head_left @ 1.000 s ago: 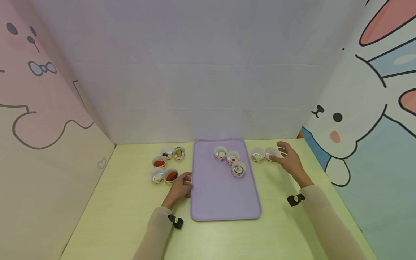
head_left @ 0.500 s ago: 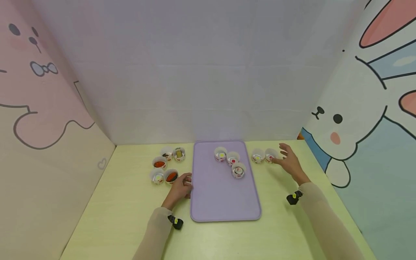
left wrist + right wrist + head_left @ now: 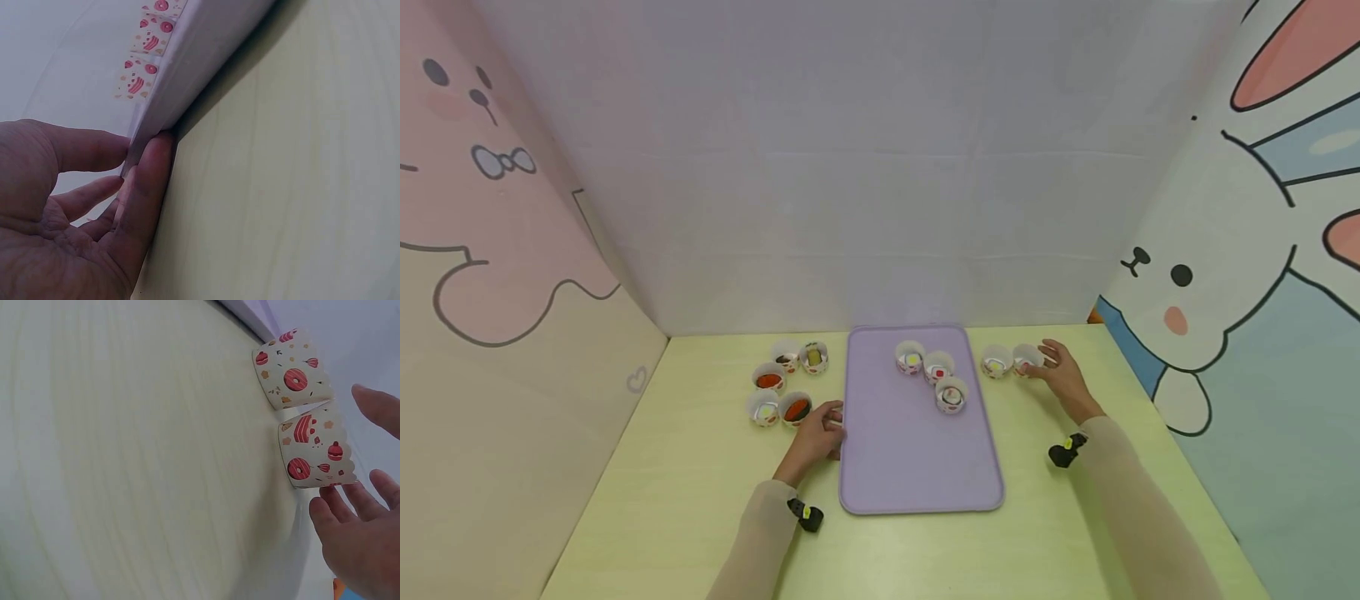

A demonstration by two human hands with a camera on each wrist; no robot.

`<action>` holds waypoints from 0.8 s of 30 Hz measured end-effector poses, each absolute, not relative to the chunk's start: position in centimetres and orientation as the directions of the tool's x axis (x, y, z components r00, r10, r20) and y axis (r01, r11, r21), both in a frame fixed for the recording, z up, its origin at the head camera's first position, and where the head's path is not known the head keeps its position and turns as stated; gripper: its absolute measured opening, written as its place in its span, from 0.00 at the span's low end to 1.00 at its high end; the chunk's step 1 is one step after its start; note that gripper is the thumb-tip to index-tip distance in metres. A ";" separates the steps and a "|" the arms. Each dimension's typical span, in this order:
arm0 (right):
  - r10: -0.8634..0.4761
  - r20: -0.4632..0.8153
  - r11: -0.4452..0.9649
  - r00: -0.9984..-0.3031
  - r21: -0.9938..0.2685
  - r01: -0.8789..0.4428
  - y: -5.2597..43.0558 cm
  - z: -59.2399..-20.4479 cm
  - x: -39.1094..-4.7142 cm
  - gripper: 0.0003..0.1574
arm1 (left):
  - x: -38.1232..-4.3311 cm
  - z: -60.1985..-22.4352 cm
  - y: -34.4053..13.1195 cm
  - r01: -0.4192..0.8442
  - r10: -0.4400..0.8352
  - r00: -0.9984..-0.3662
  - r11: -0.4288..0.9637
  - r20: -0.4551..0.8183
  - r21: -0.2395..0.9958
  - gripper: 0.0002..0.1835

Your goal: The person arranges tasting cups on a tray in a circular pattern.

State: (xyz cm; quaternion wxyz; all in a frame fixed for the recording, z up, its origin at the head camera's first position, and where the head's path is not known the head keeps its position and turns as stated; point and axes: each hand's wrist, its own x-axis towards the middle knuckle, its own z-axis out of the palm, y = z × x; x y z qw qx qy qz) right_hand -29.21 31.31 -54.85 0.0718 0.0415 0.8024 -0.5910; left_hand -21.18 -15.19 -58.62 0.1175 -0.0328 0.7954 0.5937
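Note:
A lilac tray [image 3: 917, 467] lies in the middle of the table in the head view. My left hand [image 3: 811, 439] pinches its left edge; the left wrist view shows the thumb [image 3: 94, 149] on one side of the rim and fingers on the other. At the right, two paper baking cups stand side by side: a nearer-to-tray cup [image 3: 294, 370] and an outer cup [image 3: 315, 450], both printed with cakes and doughnuts. Around the outer cup, my right hand [image 3: 1067, 385] has its thumb and fingers spread. Fingertips are at the cup's side; contact cannot be told.
Three paper cups with small pieces inside stand on the tray, including a front cup [image 3: 951, 398]. Left of it, several more cups cluster, among them one holding an orange piece [image 3: 768, 380]. A white wall [image 3: 902, 208] rises behind the table.
My right hand has moved slightly left, its fingers now closer around the outer cup. The left hand stays at the tray's edge, and the cups keep their places.

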 end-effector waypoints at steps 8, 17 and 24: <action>-0.010 -0.185 0.249 -0.983 -0.952 0.176 31.1 -55.7 -29.7 0.56 | -21.3 -58.8 -15.2 -0.196 0.086 -0.969 0.304 -0.232 0.932 0.30; 0.017 -0.159 0.310 -0.987 -0.938 0.157 30.9 -56.2 -29.9 0.53 | -21.2 -58.6 -15.2 -0.182 0.091 -0.971 0.313 -0.220 0.932 0.30; 0.057 -0.123 0.388 -0.991 -0.912 0.135 30.5 -56.7 -30.0 0.47 | -21.2 -58.4 -15.1 -0.194 0.089 -0.969 0.305 -0.231 0.932 0.30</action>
